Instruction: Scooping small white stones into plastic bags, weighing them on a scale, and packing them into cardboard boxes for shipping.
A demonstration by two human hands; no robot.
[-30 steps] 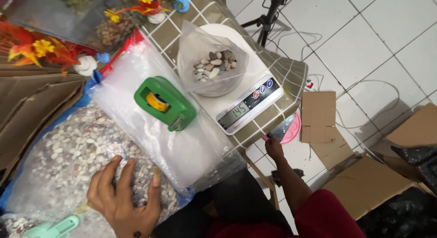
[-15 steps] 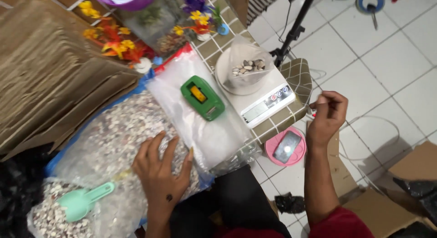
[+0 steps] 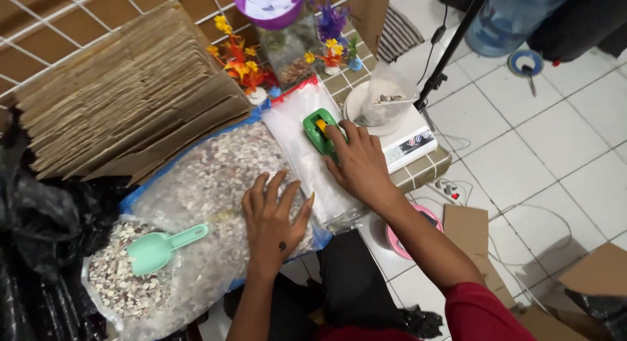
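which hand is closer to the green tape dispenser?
Right. The right hand lies on the green tape dispenser, fingers over its near end. The left hand rests flat on the bag of pebbles, nearer the person.

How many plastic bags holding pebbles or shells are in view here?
3: the small bag on the scale, the large bag under the left hand, and an open bag with the green scoop. Others may be hidden.
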